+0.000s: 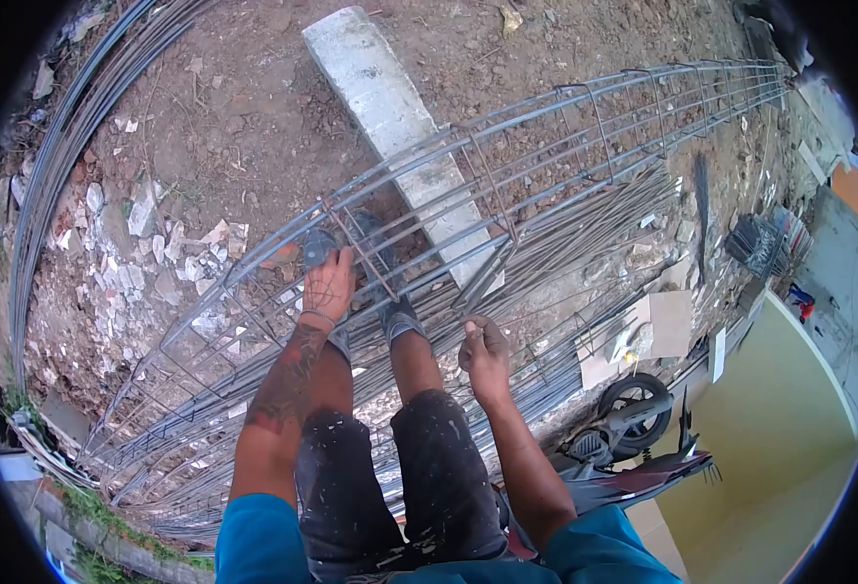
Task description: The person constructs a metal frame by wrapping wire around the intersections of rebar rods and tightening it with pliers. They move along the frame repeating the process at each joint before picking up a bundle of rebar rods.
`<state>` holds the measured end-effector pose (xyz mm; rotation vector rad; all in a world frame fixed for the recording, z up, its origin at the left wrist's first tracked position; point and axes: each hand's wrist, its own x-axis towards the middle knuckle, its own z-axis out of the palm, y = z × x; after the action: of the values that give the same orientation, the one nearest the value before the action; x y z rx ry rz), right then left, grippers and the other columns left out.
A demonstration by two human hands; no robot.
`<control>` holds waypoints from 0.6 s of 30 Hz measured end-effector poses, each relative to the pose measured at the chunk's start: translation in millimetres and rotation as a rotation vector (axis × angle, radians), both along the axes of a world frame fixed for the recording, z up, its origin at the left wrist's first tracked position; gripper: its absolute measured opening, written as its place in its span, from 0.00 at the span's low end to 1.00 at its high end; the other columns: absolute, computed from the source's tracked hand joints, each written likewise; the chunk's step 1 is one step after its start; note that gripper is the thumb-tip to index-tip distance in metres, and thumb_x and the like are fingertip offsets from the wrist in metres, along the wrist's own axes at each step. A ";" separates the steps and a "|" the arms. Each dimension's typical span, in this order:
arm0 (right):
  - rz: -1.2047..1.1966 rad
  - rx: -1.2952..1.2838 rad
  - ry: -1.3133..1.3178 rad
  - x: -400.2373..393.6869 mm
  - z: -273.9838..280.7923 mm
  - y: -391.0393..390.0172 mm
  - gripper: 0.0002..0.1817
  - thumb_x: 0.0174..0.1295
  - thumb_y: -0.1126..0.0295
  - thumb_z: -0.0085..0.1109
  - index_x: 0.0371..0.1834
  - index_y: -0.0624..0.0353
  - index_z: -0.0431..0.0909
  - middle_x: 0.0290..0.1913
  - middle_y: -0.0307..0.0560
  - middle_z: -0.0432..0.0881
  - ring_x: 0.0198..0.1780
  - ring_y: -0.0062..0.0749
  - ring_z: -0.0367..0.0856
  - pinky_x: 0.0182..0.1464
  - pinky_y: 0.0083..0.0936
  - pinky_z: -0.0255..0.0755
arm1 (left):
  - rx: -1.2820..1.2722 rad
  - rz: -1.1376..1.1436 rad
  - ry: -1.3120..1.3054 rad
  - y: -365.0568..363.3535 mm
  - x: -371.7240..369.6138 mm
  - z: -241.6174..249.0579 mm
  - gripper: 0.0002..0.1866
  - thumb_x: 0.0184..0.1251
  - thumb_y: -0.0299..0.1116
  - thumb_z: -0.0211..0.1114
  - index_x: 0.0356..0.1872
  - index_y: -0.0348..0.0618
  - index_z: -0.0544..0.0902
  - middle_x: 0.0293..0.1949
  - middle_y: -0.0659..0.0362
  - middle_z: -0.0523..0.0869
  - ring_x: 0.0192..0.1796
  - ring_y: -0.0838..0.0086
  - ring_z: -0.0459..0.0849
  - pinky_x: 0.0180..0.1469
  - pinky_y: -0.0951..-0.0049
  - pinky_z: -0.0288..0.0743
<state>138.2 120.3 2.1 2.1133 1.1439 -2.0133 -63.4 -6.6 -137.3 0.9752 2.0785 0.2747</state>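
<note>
A long rebar cage (536, 165) of grey bars tied with square stirrups stretches across in front of me, over my feet. My left hand (329, 284) is at the cage's near bars, beside a stirrup, its fingers bent together. Thin tie wire (324, 313) loops across that hand and wrist. My right hand (484, 352) is closed in a fist just on the near side of the cage. Dark metal pincers (483, 279) extend from its thumb side towards a stirrup corner; the grip itself is partly hidden by the fingers.
A concrete beam (375, 92) lies under the cage. Loose rebar (585, 219) is piled along the near side, and more bars (69, 146) curve at left. Rubble (142, 219) covers the ground there. A motorcycle (634, 428) stands at right by a yellowish panel (775, 409).
</note>
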 end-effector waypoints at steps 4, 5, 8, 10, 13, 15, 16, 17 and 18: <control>0.012 0.025 0.009 -3.9 5.8 -8.1 0.10 0.70 0.65 0.51 0.45 0.60 0.71 0.18 0.30 0.61 0.18 0.13 0.58 0.20 0.16 0.53 | -0.122 0.027 -0.198 23.2 -27.6 40.4 0.21 0.62 0.42 0.56 0.52 0.41 0.75 0.33 0.43 0.83 0.35 0.46 0.82 0.38 0.51 0.74; -0.010 0.041 0.012 -6.1 7.5 -9.5 0.09 0.70 0.65 0.51 0.44 0.60 0.71 0.19 0.31 0.62 0.18 0.13 0.58 0.20 0.16 0.53 | -0.116 0.024 -0.190 21.8 -28.8 38.1 0.21 0.62 0.42 0.56 0.52 0.41 0.75 0.33 0.43 0.83 0.35 0.46 0.82 0.38 0.51 0.74; -0.036 0.044 0.021 1.6 6.9 -14.0 0.08 0.70 0.65 0.51 0.40 0.59 0.69 0.19 0.33 0.64 0.18 0.14 0.60 0.20 0.16 0.56 | 0.009 0.038 -0.154 16.2 -30.6 31.9 0.22 0.62 0.45 0.56 0.51 0.41 0.77 0.36 0.43 0.84 0.39 0.46 0.82 0.42 0.53 0.74; 0.148 0.184 -0.054 12.3 4.3 -20.7 0.08 0.70 0.66 0.50 0.40 0.59 0.69 0.19 0.34 0.66 0.18 0.15 0.62 0.20 0.17 0.58 | -0.074 0.052 -0.244 20.0 -31.0 35.2 0.23 0.61 0.47 0.58 0.49 0.41 0.80 0.36 0.43 0.84 0.43 0.47 0.82 0.48 0.55 0.73; 0.131 0.076 -0.004 17.8 9.9 -18.7 0.08 0.70 0.66 0.49 0.39 0.60 0.69 0.19 0.35 0.68 0.17 0.15 0.63 0.19 0.16 0.59 | 0.013 0.132 -0.259 20.1 -29.5 32.5 0.25 0.60 0.53 0.59 0.46 0.41 0.82 0.34 0.46 0.85 0.43 0.50 0.82 0.51 0.55 0.72; 0.128 0.051 0.013 14.2 9.2 -19.4 0.08 0.70 0.67 0.49 0.39 0.60 0.70 0.19 0.34 0.67 0.17 0.14 0.63 0.19 0.16 0.59 | -0.004 0.188 -0.266 22.9 -29.1 33.5 0.23 0.62 0.52 0.59 0.44 0.42 0.83 0.32 0.46 0.85 0.40 0.50 0.82 0.46 0.56 0.73; 0.152 0.043 -0.009 14.5 7.6 -19.8 0.08 0.70 0.66 0.49 0.40 0.60 0.70 0.20 0.36 0.70 0.16 0.14 0.63 0.18 0.15 0.58 | 0.001 0.223 -0.293 25.0 -27.5 33.7 0.22 0.63 0.52 0.58 0.42 0.43 0.84 0.30 0.47 0.84 0.38 0.50 0.83 0.41 0.56 0.74; 0.172 0.040 -0.034 14.9 5.7 -20.5 0.08 0.70 0.66 0.49 0.41 0.60 0.70 0.22 0.38 0.72 0.16 0.14 0.62 0.17 0.15 0.56 | -0.003 0.237 -0.290 26.7 -27.6 33.6 0.22 0.63 0.52 0.58 0.42 0.43 0.84 0.30 0.47 0.84 0.38 0.50 0.83 0.41 0.56 0.74; 0.192 0.039 -0.060 14.8 4.7 -20.3 0.09 0.71 0.65 0.48 0.41 0.59 0.69 0.23 0.39 0.74 0.15 0.14 0.62 0.15 0.15 0.55 | -0.005 0.238 -0.277 27.8 -26.8 32.6 0.23 0.64 0.54 0.57 0.43 0.43 0.84 0.30 0.47 0.84 0.38 0.50 0.83 0.43 0.56 0.74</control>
<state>153.0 100.0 6.8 1.9789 1.3293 -1.8473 -90.2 21.2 -104.7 0.6448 1.9359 0.4983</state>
